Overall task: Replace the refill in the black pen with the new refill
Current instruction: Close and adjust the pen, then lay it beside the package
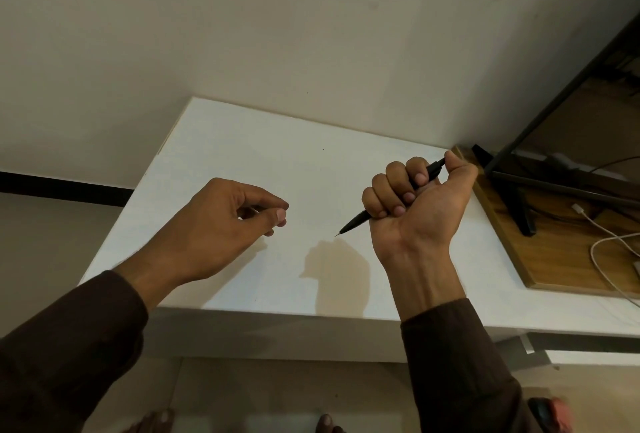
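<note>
My right hand (419, 204) is closed in a fist around the black pen (353, 221), held above the white table (242, 155). The pen's fine tip points down and to the left, and its rear end sticks out by my thumb. My left hand (221, 221) hovers over the table to the left, about a hand's width from the tip. Its thumb and fingers are curled close together, and nothing is visible between them. No loose refill shows on the table.
A wooden board (554, 259) lies at the table's right end with a black monitor stand (519, 197) and white cables (602, 242) on it. A plain wall rises behind the table. My feet show on the floor below the front edge.
</note>
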`<state>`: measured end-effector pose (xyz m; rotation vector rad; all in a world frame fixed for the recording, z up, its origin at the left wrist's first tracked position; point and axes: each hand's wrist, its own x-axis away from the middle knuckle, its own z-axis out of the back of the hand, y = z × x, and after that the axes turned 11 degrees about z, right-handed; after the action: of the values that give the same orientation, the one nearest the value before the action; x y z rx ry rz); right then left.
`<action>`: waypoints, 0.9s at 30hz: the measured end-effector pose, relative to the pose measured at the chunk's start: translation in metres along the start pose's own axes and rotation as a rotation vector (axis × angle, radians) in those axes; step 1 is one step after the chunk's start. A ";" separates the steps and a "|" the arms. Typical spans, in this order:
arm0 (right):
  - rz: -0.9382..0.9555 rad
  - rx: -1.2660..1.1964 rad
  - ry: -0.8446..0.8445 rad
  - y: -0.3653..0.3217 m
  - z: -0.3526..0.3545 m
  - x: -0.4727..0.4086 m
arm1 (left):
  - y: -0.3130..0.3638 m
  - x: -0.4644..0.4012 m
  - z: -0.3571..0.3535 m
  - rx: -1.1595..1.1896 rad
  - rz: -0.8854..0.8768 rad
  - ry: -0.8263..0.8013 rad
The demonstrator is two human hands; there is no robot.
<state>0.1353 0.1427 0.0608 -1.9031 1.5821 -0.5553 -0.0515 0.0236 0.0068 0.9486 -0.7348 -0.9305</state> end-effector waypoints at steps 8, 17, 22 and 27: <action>0.002 -0.004 0.005 0.000 -0.001 0.001 | 0.000 0.001 0.000 0.001 0.008 -0.010; 0.006 -0.014 0.013 -0.001 0.000 -0.001 | -0.001 0.002 0.000 0.007 0.011 -0.016; 0.009 -0.016 0.023 -0.002 0.001 -0.002 | -0.001 0.001 -0.001 0.010 0.009 -0.025; 0.009 -0.024 0.024 -0.003 0.002 -0.003 | -0.002 0.001 -0.002 0.015 0.007 -0.026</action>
<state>0.1384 0.1462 0.0617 -1.9127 1.6184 -0.5606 -0.0503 0.0231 0.0042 0.9477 -0.7675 -0.9338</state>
